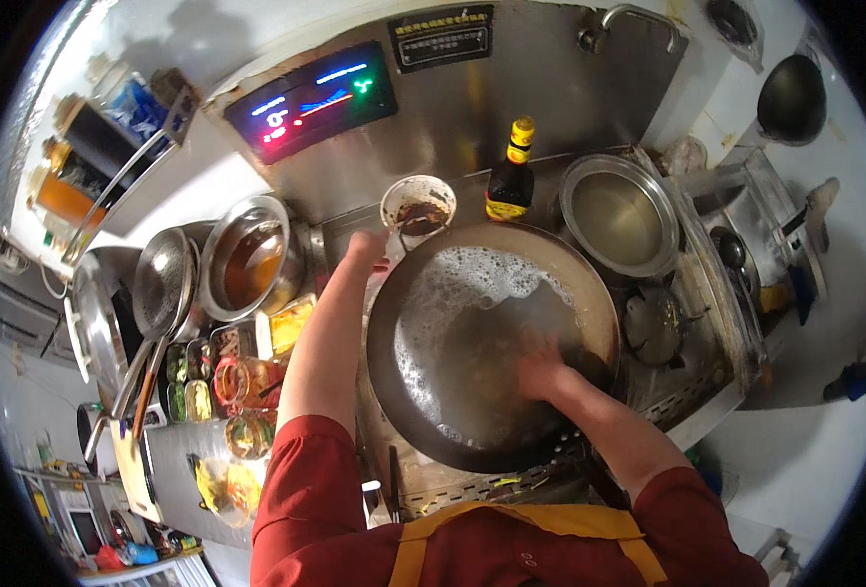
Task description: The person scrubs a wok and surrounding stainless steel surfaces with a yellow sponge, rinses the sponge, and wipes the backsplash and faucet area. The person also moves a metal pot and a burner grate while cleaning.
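Note:
A large round wok (583, 264) holds cloudy water with white foam (492, 271) along its far and left sides. My right hand (539, 367) is over or in the water near the wok's right side. It is blurred, so its fingers and anything under them do not show clearly. Beyond the wok's upper left rim is my left hand (368, 251), fingers curled and mostly hidden; whether it touches the rim does not show. Just right of it stands a white tub (418, 192) with dark brown residue inside. A dark sauce bottle (510, 180) with yellow labels stands behind the wok.
A metal pot (619, 216) of cloudy liquid stands right of the wok, above a burner (653, 325). Left are a pot of brown liquid (246, 257), strainers (161, 282), a red-rimmed jar (238, 381) and small ingredient containers (198, 400). A lit control panel (312, 103) is on the back wall.

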Motion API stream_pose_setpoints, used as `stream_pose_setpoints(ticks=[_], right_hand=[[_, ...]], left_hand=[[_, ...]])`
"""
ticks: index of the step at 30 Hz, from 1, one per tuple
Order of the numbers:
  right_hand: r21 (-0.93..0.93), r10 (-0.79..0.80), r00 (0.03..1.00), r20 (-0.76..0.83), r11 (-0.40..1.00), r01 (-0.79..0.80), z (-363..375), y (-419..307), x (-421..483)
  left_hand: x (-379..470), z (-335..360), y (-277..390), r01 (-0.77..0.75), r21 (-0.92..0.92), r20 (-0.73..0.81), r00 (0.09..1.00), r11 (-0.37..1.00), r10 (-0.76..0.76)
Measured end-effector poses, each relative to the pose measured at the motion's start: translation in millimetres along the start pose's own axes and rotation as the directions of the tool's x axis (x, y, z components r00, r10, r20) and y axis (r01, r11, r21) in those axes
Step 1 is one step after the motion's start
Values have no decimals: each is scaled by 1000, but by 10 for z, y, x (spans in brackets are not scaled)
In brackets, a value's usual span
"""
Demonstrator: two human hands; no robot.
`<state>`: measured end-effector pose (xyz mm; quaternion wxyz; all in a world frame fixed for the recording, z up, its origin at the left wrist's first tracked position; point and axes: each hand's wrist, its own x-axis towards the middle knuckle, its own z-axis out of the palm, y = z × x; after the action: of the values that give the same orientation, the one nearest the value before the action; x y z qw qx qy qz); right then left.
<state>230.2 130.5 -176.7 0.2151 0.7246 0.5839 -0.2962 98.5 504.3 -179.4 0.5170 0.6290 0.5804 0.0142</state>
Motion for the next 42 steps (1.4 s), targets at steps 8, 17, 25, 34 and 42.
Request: stream_pose_setpoints(ticks=[8, 17, 25, 34, 42], right_hand=[[-43, 12, 976, 219, 999, -3, -171, -90, 53], [113, -55, 982, -181, 991, 76, -123, -75, -105], [713, 191, 961, -201, 701, 10, -125, 15, -396], [638, 35, 899, -436, -693, 336, -13, 226, -730], [372, -136, 835, -533, -924, 87, -158, 144, -990]], left_hand=[[261, 93, 169, -41, -444, -136, 990, 895, -23], [-246, -619, -7, -280, -426, -354, 927, 860, 127], [-1644, -1056, 235, -364, -496, -297, 924, 788, 240], [-3087, -232, -66, -285, -538, -33, 948, 793, 318], [-3631, 726, -349, -119, -533, 225, 935, 837, 276]])
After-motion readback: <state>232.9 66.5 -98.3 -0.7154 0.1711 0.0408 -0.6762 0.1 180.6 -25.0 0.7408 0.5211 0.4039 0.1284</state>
